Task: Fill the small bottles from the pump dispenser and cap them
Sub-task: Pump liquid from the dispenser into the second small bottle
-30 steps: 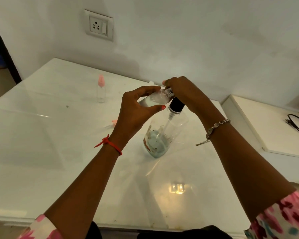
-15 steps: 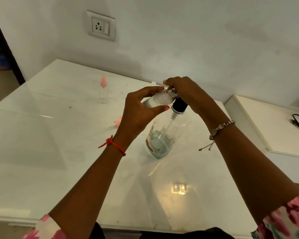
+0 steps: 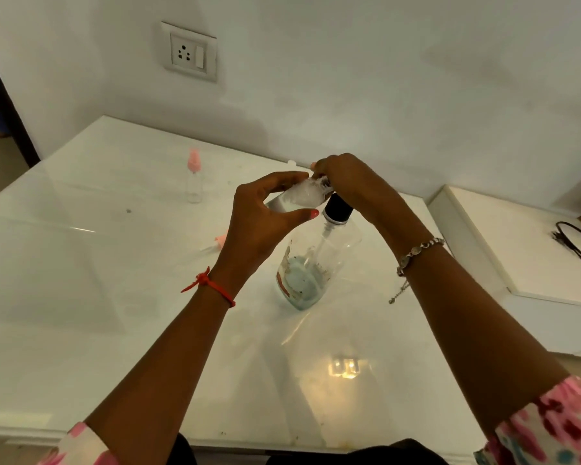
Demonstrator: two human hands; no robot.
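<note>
My left hand [image 3: 259, 226] grips the small bottle [image 3: 302, 198], my right hand [image 3: 349, 179] clasps the pump dispenser [image 3: 319, 263] — both hardly moved, probably still filling.

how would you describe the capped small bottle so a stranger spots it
Start at the wall socket and drop to the white table below it. Standing there, upright, is a clear small bottle with a pink cap, unlike the tilted bottle gripped by the left hand.

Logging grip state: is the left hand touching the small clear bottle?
Touching. In the head view, the left hand holds the small clear bottle between fingers and thumb.
</note>
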